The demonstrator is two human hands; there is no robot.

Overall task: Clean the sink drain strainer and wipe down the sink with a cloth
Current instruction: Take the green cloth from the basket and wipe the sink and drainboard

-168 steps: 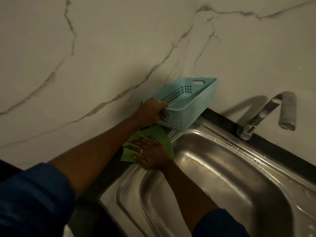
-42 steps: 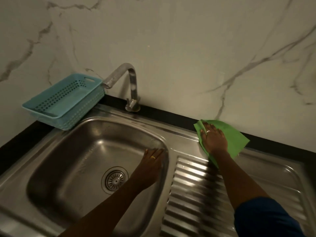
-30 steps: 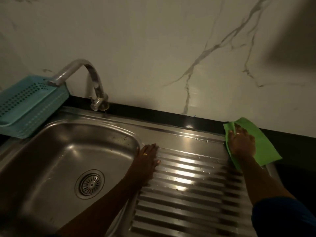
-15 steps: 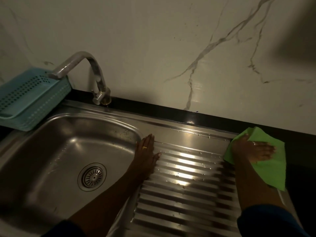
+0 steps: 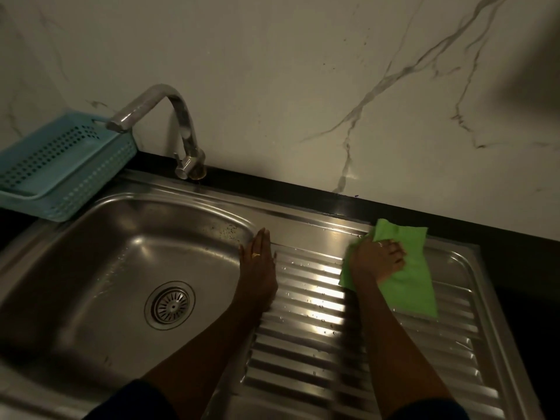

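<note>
Sink (image 5: 303, 221), stainless steel, with 1 basin at left and a ribbed draining board (image 5: 318, 328) at right. The drain strainer (image 5: 170, 305) sits seated in the basin floor and looks free of debris. The right hand (image 5: 377, 262) presses a green cloth (image 5: 409, 283) flat on the board, fingers curled over it. The left hand (image 5: 259, 268) rests flat on the basin's edge, fingers together, holding nothing. Droplets remain on the ribs, so wiping seems unfinished. Dim light hides fine dirt.

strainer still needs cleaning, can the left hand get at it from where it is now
Probably yes. The left hand rests flat on the basin's right rim, empty, and the drain strainer lies uncovered in the basin below it, with nothing between them.
</note>
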